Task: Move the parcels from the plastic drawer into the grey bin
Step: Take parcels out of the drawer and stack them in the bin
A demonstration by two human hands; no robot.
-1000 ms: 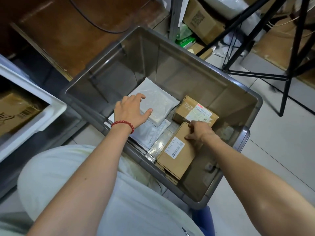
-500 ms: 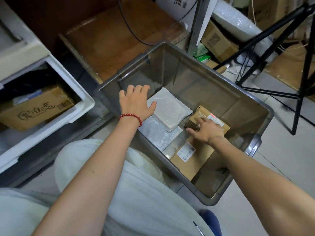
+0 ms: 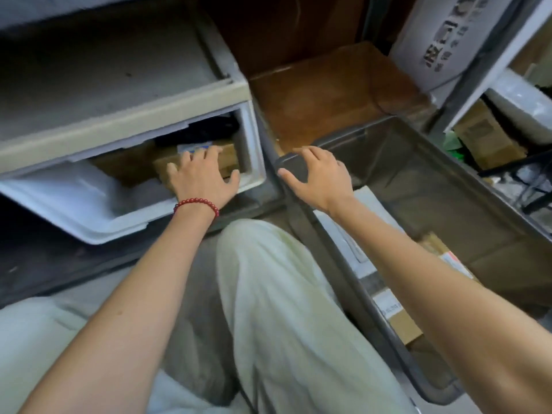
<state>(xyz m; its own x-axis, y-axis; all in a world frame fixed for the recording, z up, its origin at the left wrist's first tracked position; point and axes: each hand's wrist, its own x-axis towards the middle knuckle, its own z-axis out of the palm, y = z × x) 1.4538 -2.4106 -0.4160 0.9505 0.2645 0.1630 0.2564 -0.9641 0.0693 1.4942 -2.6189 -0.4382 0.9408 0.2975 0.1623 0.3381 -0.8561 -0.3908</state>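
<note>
Left hand: reached into the open drawer, palm down, fingers spread wide and fairly straight over the top of a cardboard box. The thumb points toward the drawer's right wall. Motion blur makes it hard to tell whether the fingers press the box or only lie above it. Nothing is clasped.
Bracelet: red beads round the left wrist.
Right hand: spread loosely and holding nothing, over the grey bin's corner nearest the drawer, thumb out to the left.
Plastic drawer: white, pulled out of its beige frame, at the left of the view.
Cardboard box: brown, inside the drawer at its right end, partly under the left hand, with a pale label on its far side.
Grey bin: translucent, on the floor just right of the drawer.
Parcels in the bin: a flat white packet near the right wrist. A brown labelled carton lies along the near wall, and a second carton shows past the right forearm.
Trousers: pale, on the person's knee between the two arms.
Wooden board: brown, behind the bin.
Shelf: at far right, holding more cartons.
</note>
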